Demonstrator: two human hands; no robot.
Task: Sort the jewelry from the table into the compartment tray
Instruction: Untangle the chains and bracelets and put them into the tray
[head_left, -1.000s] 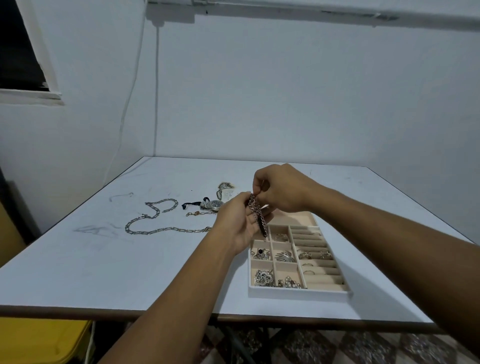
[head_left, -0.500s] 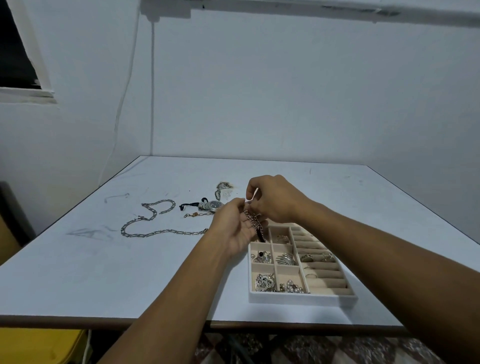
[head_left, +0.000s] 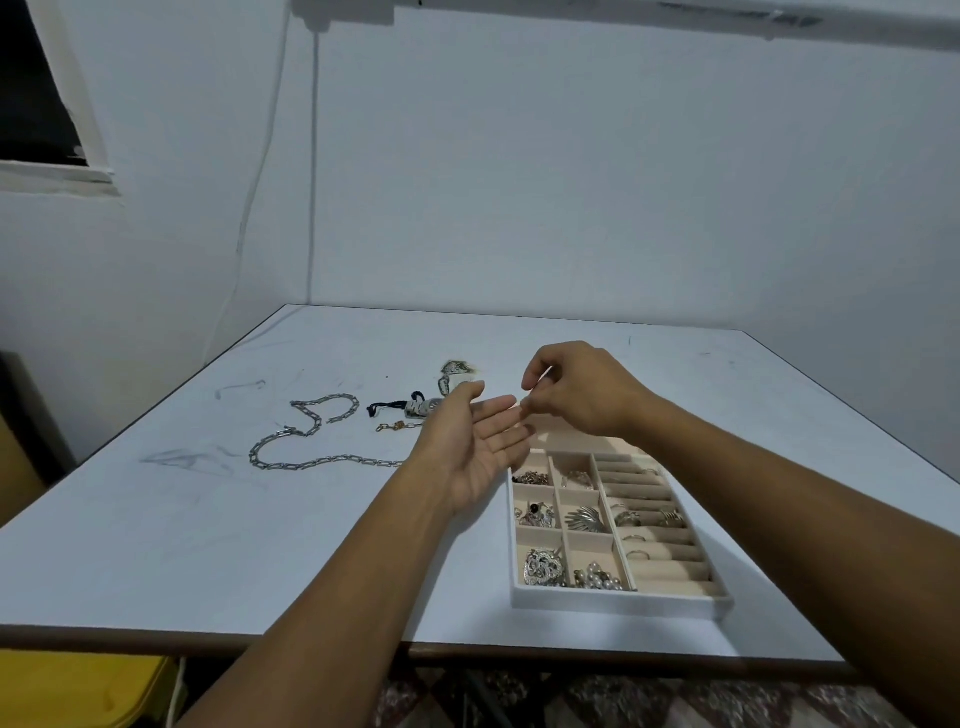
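Note:
The beige compartment tray (head_left: 618, 605) lies on the white table at the front right. Its small cells hold silver pieces: a round brooch (head_left: 543, 566), a leaf brooch (head_left: 587, 519) and a small chain bracelet (head_left: 530, 477) in the far left cell. Rings (head_left: 644, 519) sit in the padded rows. My left hand (head_left: 478, 441) hovers at the tray's far left corner, palm turned up, fingers straight, holding nothing. My right hand (head_left: 576, 389) hangs above the tray's far end with loosely curled fingers; nothing shows in them. A long silver chain (head_left: 311, 462) lies on the table to the left.
Beyond the long chain lie a small gold chain (head_left: 397, 426), a silver piece on a black cord (head_left: 415, 408) and another silver piece (head_left: 452, 369). The table's front edge (head_left: 260, 636) is close to me. A yellow container (head_left: 78, 691) stands below it at the left.
Both hands held a small chain bracelet over the tray's far left cell. They have let it go and drawn apart; the bracelet now lies in that cell.

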